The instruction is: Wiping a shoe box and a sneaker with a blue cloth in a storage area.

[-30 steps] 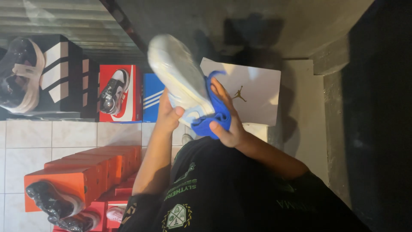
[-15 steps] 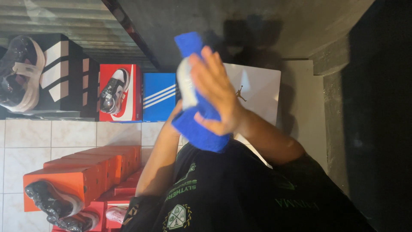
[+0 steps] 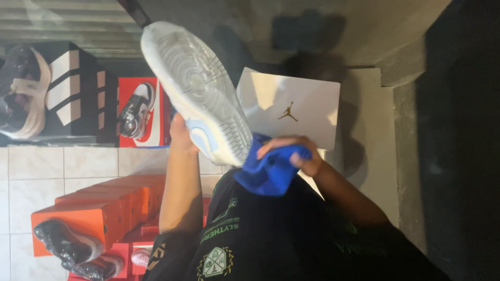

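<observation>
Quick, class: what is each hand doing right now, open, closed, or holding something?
Left hand: closed on the pale sneaker, held sole towards the camera.
Right hand: closed on the blue cloth, at the sneaker's near end.

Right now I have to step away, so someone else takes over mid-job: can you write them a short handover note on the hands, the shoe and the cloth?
Left hand: grips the white sneaker from behind, sole turned to the camera; its fingers are hidden by the shoe.
Right hand: holds the blue cloth bunched against the sole's lower end, near the pale blue patch.
Around: a white shoebox behind the shoe, orange shoeboxes and dark sneakers on the tiled floor.
Done: the cloth is on the lower end of the sole.
Left: how clean the rest of the sole and the upper are cannot be told from here.
</observation>
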